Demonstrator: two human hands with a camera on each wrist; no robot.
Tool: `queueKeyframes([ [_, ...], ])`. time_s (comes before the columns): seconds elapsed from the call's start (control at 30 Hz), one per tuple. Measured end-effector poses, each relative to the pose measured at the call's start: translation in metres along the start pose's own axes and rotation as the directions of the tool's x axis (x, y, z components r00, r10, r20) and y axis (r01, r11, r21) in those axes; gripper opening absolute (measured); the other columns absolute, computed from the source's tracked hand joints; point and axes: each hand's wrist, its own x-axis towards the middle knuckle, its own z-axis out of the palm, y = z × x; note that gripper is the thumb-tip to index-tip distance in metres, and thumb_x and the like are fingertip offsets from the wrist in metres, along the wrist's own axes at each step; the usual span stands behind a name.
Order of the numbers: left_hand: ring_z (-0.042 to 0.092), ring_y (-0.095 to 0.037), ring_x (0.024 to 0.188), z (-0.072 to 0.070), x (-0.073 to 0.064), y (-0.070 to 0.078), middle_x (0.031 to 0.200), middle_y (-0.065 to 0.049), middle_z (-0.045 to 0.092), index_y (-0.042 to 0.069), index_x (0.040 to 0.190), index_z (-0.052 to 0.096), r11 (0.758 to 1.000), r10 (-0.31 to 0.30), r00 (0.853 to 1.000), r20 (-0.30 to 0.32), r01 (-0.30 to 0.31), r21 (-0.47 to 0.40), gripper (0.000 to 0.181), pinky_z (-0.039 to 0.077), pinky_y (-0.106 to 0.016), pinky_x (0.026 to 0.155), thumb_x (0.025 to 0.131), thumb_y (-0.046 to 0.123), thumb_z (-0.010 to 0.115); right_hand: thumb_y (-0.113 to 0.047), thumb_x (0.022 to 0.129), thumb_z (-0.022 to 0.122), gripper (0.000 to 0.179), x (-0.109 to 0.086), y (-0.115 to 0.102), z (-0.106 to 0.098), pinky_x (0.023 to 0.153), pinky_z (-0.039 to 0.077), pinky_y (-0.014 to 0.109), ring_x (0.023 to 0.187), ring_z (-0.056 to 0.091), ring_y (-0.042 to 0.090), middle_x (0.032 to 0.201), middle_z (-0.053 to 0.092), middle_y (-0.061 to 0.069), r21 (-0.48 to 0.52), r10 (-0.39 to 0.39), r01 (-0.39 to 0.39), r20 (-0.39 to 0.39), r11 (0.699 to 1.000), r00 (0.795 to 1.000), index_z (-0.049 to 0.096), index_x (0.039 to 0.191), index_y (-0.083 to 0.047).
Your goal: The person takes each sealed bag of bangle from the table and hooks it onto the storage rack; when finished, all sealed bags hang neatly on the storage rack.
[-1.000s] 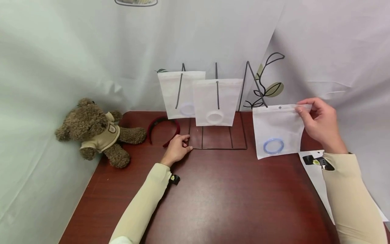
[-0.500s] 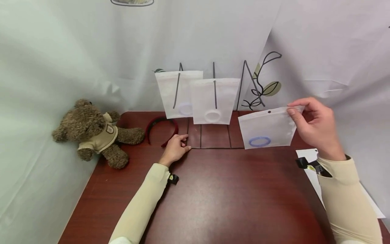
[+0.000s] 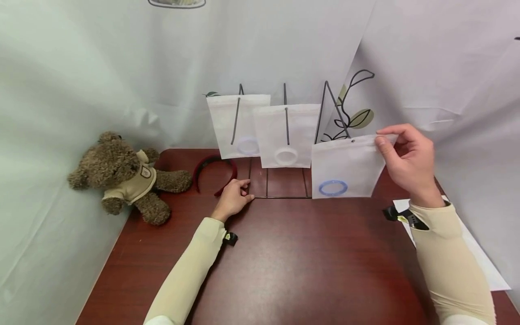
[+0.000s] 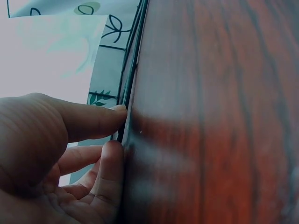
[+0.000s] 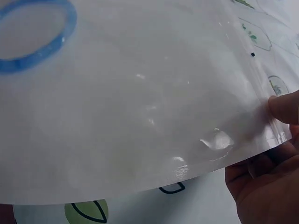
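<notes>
My right hand pinches the top right corner of a white pouch with a blue ring inside. I hold it upright just right of a black wire rack. The pouch fills the right wrist view, with my fingers at its edge. Two more white pouches hang on the rack's prongs. The third prong is bare, behind the held pouch's top edge. My left hand rests on the table and grips the rack's front left corner; its fingers curl on the wire.
A brown teddy bear lies at the table's left edge. A dark red headband lies behind my left hand. White paper lies at the right edge under my right forearm. White curtains enclose the table on the left, back and right.
My right hand has carried the blue-ring pouch leftward toward the rack, tilting it on the way and now holding it upright. The left hand has stayed put.
</notes>
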Motion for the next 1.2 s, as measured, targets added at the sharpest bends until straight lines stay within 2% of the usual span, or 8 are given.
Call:
queueKeyframes([
  [0.23, 0.065, -0.021, 0.097, -0.001, 0.0, -0.001, 0.129, -0.015, 0.064, 0.005, 0.15, 0.06, 1.0, -0.006, 1.0, -0.003, 0.006, 0.006, 0.061, 0.052, -0.037, 0.09, 0.093, 0.016, 0.081, 0.007, 0.094, 0.069, 0.018, 0.002, 0.001, 0.013, 0.051, 0.035, 0.016, 0.05, 0.045, -0.001, 0.064, 0.06, -0.013, 0.018, 0.03, -0.03, -0.041, 0.999, 0.999, 0.069, 0.106, 0.02],
  [0.43, 0.065, -0.022, 0.098, -0.003, 0.001, -0.003, 0.129, -0.016, 0.064, 0.004, 0.149, 0.06, 1.0, -0.005, 1.0, -0.003, 0.005, 0.01, 0.061, 0.052, -0.038, 0.091, 0.094, 0.015, 0.081, 0.003, 0.097, 0.067, 0.019, 0.012, -0.004, 0.027, 0.051, 0.033, 0.016, 0.05, 0.042, 0.0, 0.062, 0.057, -0.012, 0.008, 0.048, -0.048, -0.053, 0.999, 0.997, 0.069, 0.107, 0.018],
  [0.7, 0.066, -0.023, 0.1, -0.001, 0.004, -0.005, 0.13, -0.015, 0.064, 0.006, 0.149, 0.06, 1.0, 0.007, 1.0, -0.001, -0.007, 0.003, 0.061, 0.053, -0.038, 0.092, 0.093, 0.016, 0.081, -0.001, 0.098, 0.068, 0.018, 0.028, 0.012, 0.039, 0.052, 0.033, 0.017, 0.051, 0.042, 0.002, 0.063, 0.058, -0.01, 0.016, 0.066, -0.065, -0.063, 0.998, 0.996, 0.071, 0.11, 0.012],
  [0.83, 0.066, -0.022, 0.099, -0.002, 0.002, -0.004, 0.13, -0.016, 0.065, 0.005, 0.149, 0.06, 1.0, 0.003, 1.0, 0.001, -0.003, 0.0, 0.061, 0.052, -0.038, 0.091, 0.093, 0.016, 0.081, -0.003, 0.099, 0.068, 0.018, 0.037, 0.029, 0.043, 0.052, 0.033, 0.018, 0.053, 0.043, 0.003, 0.065, 0.059, -0.009, 0.002, 0.078, -0.078, -0.063, 0.997, 0.995, 0.072, 0.111, 0.01],
  [0.97, 0.066, -0.022, 0.099, -0.002, 0.002, -0.003, 0.13, -0.016, 0.064, 0.005, 0.15, 0.06, 1.0, 0.006, 1.0, 0.006, -0.006, -0.002, 0.061, 0.052, -0.037, 0.09, 0.093, 0.015, 0.08, -0.006, 0.099, 0.069, 0.017, 0.045, 0.046, 0.044, 0.052, 0.033, 0.019, 0.051, 0.043, 0.005, 0.062, 0.056, -0.01, 0.008, 0.09, -0.09, -0.073, 0.996, 0.993, 0.075, 0.111, 0.004],
  [1.2, 0.066, -0.023, 0.099, -0.001, 0.002, 0.0, 0.129, -0.016, 0.065, 0.004, 0.149, 0.061, 1.0, 0.018, 1.0, 0.0, -0.018, -0.002, 0.061, 0.052, -0.037, 0.091, 0.092, 0.014, 0.081, -0.012, 0.1, 0.071, 0.015, 0.055, 0.058, 0.048, 0.051, 0.032, 0.022, 0.051, 0.042, 0.008, 0.06, 0.049, -0.008, -0.026, 0.089, -0.092, -0.088, 0.995, 0.992, 0.077, 0.111, -0.004],
])
